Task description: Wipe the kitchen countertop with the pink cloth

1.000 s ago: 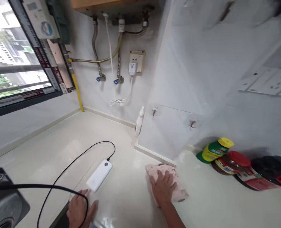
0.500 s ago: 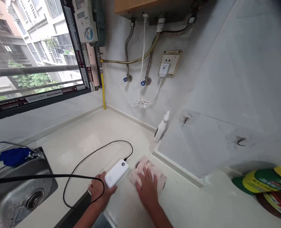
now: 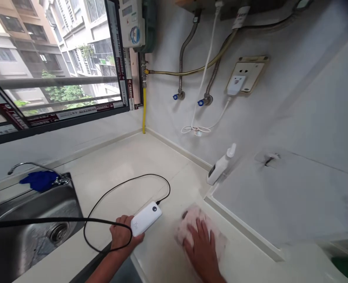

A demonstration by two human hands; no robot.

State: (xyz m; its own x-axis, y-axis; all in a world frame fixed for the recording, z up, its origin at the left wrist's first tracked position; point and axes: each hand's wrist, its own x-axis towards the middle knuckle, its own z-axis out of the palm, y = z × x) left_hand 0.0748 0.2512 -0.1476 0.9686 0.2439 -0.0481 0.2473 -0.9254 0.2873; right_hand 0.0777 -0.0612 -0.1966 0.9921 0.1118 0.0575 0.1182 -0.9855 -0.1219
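Note:
My right hand [image 3: 202,247] presses down on a crumpled pale pink cloth [image 3: 217,232] on the counter, fingers stretched over it and the cloth partly under the palm. My left hand [image 3: 122,235] is closed round the near end of a white power bank [image 3: 147,218], thumb on one side and fingers on the other. A thin black cable [image 3: 127,181] runs from the power bank's far end and loops over the counter. A thicker stretch of black cable crosses in front of my left wrist.
A steel sink [image 3: 74,208] with a tap and a blue cloth [image 3: 40,181] lies at the left. A white spray bottle [image 3: 219,169] leans by the wall behind the pink cloth. A raised ledge [image 3: 241,228] borders the counter at right. A plug sits in the wall socket [image 3: 255,74].
The view has swung left. My right hand and the pink cloth have shifted right across the counter, away from the power bank. My left hand still holds the power bank.

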